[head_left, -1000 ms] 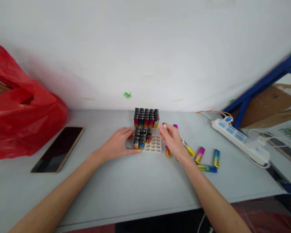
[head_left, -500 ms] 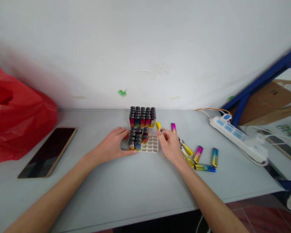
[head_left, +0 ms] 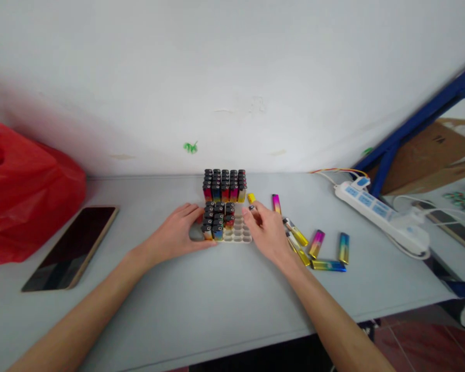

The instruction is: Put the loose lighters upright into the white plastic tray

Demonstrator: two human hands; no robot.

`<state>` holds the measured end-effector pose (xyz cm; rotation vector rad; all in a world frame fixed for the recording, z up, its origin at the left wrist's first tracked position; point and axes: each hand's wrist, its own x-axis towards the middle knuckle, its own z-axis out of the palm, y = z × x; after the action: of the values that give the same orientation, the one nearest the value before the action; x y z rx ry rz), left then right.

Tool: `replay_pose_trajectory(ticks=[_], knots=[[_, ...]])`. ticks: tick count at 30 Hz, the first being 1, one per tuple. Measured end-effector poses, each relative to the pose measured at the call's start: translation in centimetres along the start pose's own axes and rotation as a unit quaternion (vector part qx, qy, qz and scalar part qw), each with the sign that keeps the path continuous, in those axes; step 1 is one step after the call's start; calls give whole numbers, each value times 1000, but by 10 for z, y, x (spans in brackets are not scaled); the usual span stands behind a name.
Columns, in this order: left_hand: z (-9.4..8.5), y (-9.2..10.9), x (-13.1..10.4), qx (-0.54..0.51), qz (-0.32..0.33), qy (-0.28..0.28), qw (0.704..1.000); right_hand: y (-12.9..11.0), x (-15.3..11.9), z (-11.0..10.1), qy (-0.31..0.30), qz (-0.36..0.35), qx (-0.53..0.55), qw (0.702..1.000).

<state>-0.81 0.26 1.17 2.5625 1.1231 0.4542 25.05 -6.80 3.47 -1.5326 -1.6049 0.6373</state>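
Left hand (head_left: 178,231): thumb at the front edge of the tray, fingers at its far left; I have them spread open in a wide curve around the left end.
Right hand (head_left: 269,230): closed, thumb and fingers pinching one held lighter (head_left: 251,207) at the tray's right side (only its top end shows on my feed, the rest is behind my fingers).
White tray (head_left: 238,238): flat on the grey table (head_left: 201,299) between my hands, bare cells toward the right.
Tray lighters (head_left: 218,219): upright, black tops, packed at the left, with a shorter column beside them.
Back block (head_left: 225,186): more upright lighters in five columns, just behind the tray, near the wall (head_left: 232,77).
Yellow piece (head_left: 251,198): just beyond my right fingers, partly hidden.
Loose lighters (head_left: 316,244): lying right of the tray in pink, yellow, pink-gold and blue-gold; one blue-gold lies crosswise nearest me.
Power strip (head_left: 380,212): far right, cables attached, by a blue frame (head_left: 385,165) and a cardboard box (head_left: 430,155).
Phone (head_left: 70,249): flat at left, dark screen up, near the red bag (head_left: 27,191).
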Motion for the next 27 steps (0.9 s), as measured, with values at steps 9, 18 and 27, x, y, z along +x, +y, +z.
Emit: replay_pose_trajectory(ticks=[9,18,27], knots=[[-5,6,1,-7,6,-16,1000,-2,3,-21,-69,-153,-60,984],[-2,5,-1,-14,8,-7,1000,-3,0,-21,-108,-130,-33,985],[-3,5,0,-21,15,-7,1000,-5,-5,-10,-139,-163,-187,959]])
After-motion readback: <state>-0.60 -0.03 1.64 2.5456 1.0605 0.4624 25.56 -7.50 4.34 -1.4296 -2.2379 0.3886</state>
